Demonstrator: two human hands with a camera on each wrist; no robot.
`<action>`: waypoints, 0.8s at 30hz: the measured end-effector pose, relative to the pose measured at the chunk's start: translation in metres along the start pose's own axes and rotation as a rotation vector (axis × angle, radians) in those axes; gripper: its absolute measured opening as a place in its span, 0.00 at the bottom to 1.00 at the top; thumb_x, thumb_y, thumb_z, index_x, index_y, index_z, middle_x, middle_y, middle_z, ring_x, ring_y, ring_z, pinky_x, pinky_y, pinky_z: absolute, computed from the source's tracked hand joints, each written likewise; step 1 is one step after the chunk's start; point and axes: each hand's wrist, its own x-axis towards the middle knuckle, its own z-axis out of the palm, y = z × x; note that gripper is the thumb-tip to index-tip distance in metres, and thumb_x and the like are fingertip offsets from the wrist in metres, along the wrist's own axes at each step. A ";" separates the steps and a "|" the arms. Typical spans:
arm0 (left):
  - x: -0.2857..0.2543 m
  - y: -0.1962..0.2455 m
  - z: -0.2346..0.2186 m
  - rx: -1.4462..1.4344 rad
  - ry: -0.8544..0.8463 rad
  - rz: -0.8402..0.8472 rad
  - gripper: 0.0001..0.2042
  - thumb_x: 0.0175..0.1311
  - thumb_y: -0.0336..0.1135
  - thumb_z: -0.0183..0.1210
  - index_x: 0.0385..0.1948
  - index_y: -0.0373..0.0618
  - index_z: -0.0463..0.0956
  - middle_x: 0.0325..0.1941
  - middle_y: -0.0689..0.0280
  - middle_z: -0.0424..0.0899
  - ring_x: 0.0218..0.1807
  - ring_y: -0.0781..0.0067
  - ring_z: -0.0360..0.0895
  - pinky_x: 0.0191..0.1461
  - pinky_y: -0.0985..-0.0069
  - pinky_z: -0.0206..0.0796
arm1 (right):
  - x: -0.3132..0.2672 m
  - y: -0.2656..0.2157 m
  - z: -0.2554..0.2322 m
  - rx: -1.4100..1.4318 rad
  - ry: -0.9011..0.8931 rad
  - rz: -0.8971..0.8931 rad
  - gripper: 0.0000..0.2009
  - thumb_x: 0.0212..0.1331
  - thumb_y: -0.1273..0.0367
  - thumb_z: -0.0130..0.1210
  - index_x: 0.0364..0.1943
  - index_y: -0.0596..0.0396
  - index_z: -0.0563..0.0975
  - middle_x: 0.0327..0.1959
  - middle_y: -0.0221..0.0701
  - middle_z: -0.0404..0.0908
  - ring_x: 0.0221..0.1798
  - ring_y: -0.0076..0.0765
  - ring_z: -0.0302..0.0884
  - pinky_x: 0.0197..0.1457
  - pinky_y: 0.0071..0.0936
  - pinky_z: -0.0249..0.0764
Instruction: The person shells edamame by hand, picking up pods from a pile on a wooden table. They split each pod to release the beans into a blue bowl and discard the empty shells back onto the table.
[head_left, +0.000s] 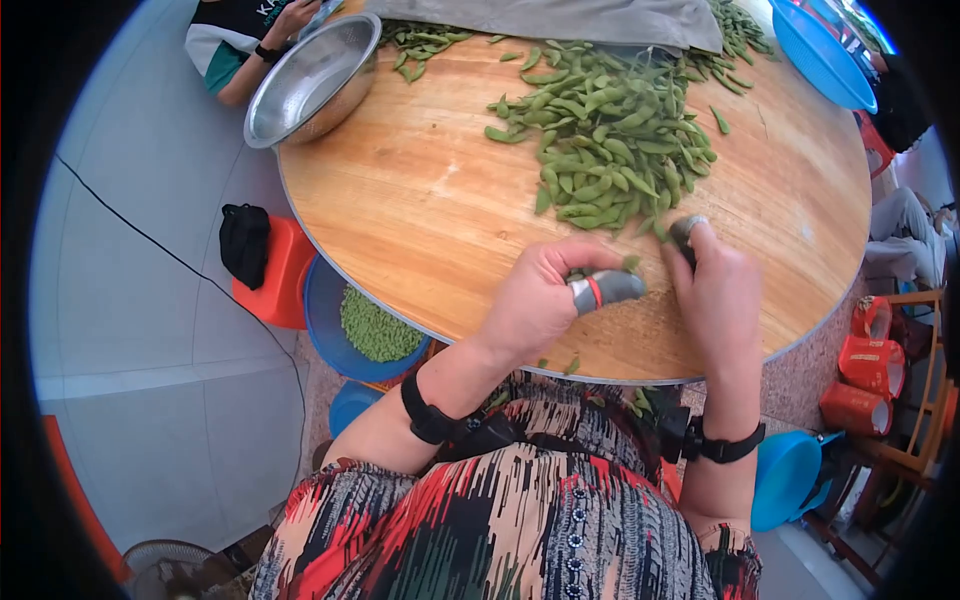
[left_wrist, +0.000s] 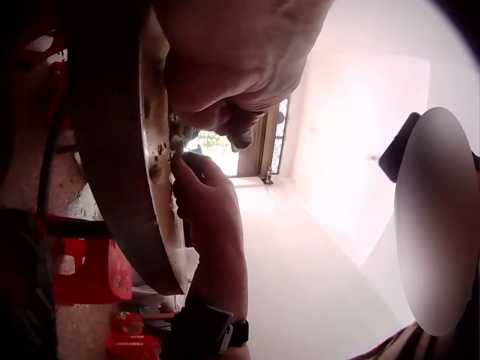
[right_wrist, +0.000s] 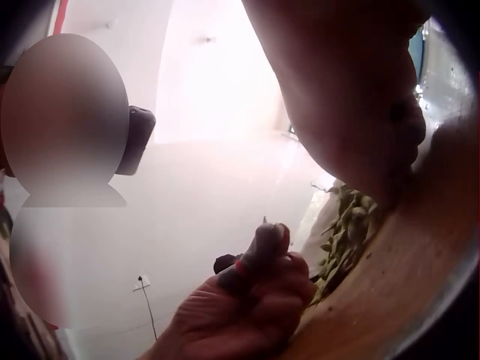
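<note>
My left hand [head_left: 530, 300], in the head view, is curled over the near part of the round wooden table. A grey cover [head_left: 620, 287] bound with a red band wraps its thumb. Green shows between the thumb and fingers, where it pinches a soybean pod [head_left: 631, 263]. To its right, my right hand [head_left: 725, 295] reaches to the near edge of a heap of green soybean pods [head_left: 610, 130]. One of its digits wears a dark grey cover [head_left: 686, 232], close beside the nearest pods. Its palm side and grip are hidden; I cannot tell whether it holds a pod.
A steel basin [head_left: 318, 85] overhangs the table [head_left: 400, 200] at the far left. Grey cloth [head_left: 560, 18] lies behind the heap. Below the left edge, a blue tub [head_left: 325, 325] holds shelled beans [head_left: 375, 325]. A blue basket [head_left: 825, 60] stands far right, and another person's arm [head_left: 240, 88] far left.
</note>
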 end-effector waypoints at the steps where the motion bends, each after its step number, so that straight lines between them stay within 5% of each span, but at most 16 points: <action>1: -0.002 -0.001 -0.002 0.136 -0.057 0.003 0.07 0.53 0.25 0.60 0.34 0.41 0.78 0.31 0.69 0.79 0.32 0.85 0.73 0.34 0.88 0.63 | -0.006 -0.001 0.000 0.057 -0.014 -0.008 0.09 0.53 0.66 0.54 0.29 0.59 0.74 0.22 0.45 0.75 0.28 0.51 0.75 0.30 0.37 0.69; 3: -0.005 -0.003 -0.003 0.269 -0.113 0.005 0.07 0.54 0.25 0.60 0.35 0.40 0.78 0.33 0.69 0.79 0.33 0.86 0.73 0.35 0.87 0.63 | -0.014 0.002 0.003 0.113 -0.030 -0.016 0.10 0.53 0.66 0.54 0.27 0.59 0.74 0.22 0.46 0.75 0.28 0.51 0.75 0.30 0.37 0.69; 5: -0.008 -0.001 -0.002 0.325 -0.293 -0.269 0.08 0.56 0.28 0.58 0.36 0.37 0.76 0.32 0.71 0.78 0.34 0.85 0.72 0.37 0.85 0.65 | -0.021 0.011 0.009 0.331 0.013 0.080 0.11 0.53 0.66 0.55 0.26 0.61 0.74 0.22 0.46 0.75 0.27 0.49 0.75 0.29 0.34 0.67; 9: -0.014 0.007 0.008 0.261 -0.337 -0.424 0.11 0.58 0.30 0.57 0.41 0.38 0.74 0.31 0.71 0.76 0.34 0.83 0.71 0.39 0.83 0.64 | -0.027 0.013 0.007 0.666 0.052 0.145 0.11 0.52 0.66 0.55 0.26 0.63 0.74 0.19 0.41 0.75 0.22 0.38 0.73 0.28 0.31 0.65; 11: -0.013 0.004 0.009 0.667 -0.474 -0.028 0.15 0.59 0.32 0.57 0.47 0.40 0.71 0.30 0.74 0.75 0.31 0.84 0.69 0.38 0.82 0.63 | -0.028 0.012 0.001 0.807 -0.060 0.251 0.10 0.53 0.67 0.55 0.25 0.63 0.75 0.15 0.31 0.72 0.20 0.25 0.67 0.25 0.26 0.62; 15: -0.019 0.017 0.020 0.743 -0.457 0.075 0.18 0.56 0.29 0.58 0.50 0.42 0.70 0.29 0.73 0.75 0.30 0.83 0.69 0.36 0.83 0.62 | -0.033 0.014 0.001 1.090 -0.115 0.306 0.11 0.54 0.68 0.55 0.21 0.60 0.74 0.14 0.24 0.68 0.19 0.18 0.63 0.21 0.22 0.58; 18: -0.020 0.017 0.020 0.640 -0.291 0.061 0.21 0.53 0.27 0.60 0.52 0.42 0.70 0.27 0.71 0.74 0.29 0.83 0.68 0.34 0.83 0.63 | -0.038 0.014 0.000 1.170 -0.220 0.248 0.10 0.56 0.67 0.54 0.23 0.57 0.73 0.15 0.21 0.67 0.17 0.15 0.59 0.18 0.17 0.52; 20: -0.016 0.015 0.019 0.905 -0.293 0.393 0.21 0.51 0.25 0.62 0.50 0.42 0.72 0.26 0.71 0.74 0.28 0.84 0.69 0.33 0.84 0.62 | -0.041 0.004 -0.009 1.384 -0.369 0.469 0.09 0.58 0.65 0.53 0.28 0.55 0.72 0.15 0.20 0.65 0.16 0.13 0.56 0.16 0.14 0.49; 24: -0.015 0.013 0.019 0.851 -0.219 0.348 0.16 0.55 0.27 0.60 0.46 0.41 0.74 0.27 0.75 0.76 0.28 0.87 0.68 0.32 0.86 0.62 | -0.047 -0.003 -0.011 1.429 -0.361 0.378 0.08 0.61 0.64 0.49 0.33 0.54 0.70 0.16 0.19 0.64 0.15 0.11 0.53 0.16 0.11 0.47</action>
